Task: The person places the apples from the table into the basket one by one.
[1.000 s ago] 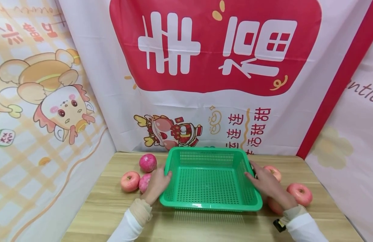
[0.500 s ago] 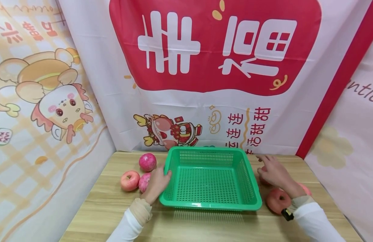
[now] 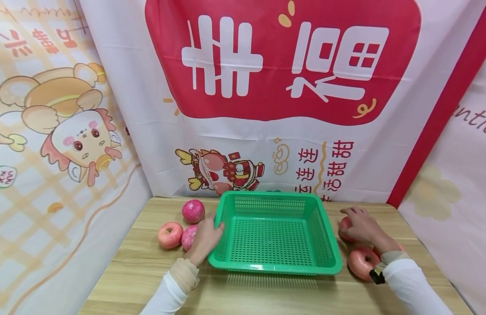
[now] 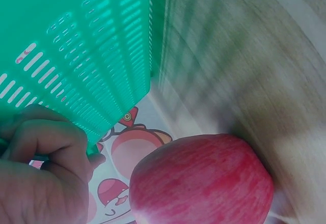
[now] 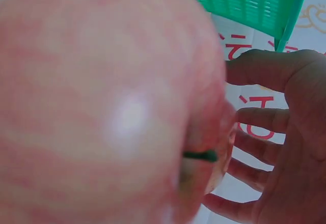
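A green plastic basket point(image 3: 266, 267) with slotted walls stands on the wooden table, nothing in it. My left hand point(image 3: 205, 238) grips its left rim; the left wrist view shows curled fingers point(image 4: 56, 142) at the basket's edge. Over a red apple point(image 3: 344, 228) to the basket's right is my right hand point(image 3: 363, 228). In the right wrist view that hand's fingers are spread and fairly straight, with fingertips at the apple point(image 5: 226, 147), partly hidden behind a nearer apple point(image 5: 112, 102). Whether they press on it I cannot tell.
Left of the basket lie three apples, a dark pink one point(image 3: 193, 211), a paler one point(image 3: 170, 235) and one partly behind my left hand point(image 3: 188, 237). Another apple point(image 3: 361, 264) sits near my right wrist, and one more is mostly hidden under the forearm. A printed cloth point(image 3: 274, 131) hangs behind the table.
My right hand has left the basket's right rim and moved right, over the apple at the back. The left hand and the basket have stayed in place.
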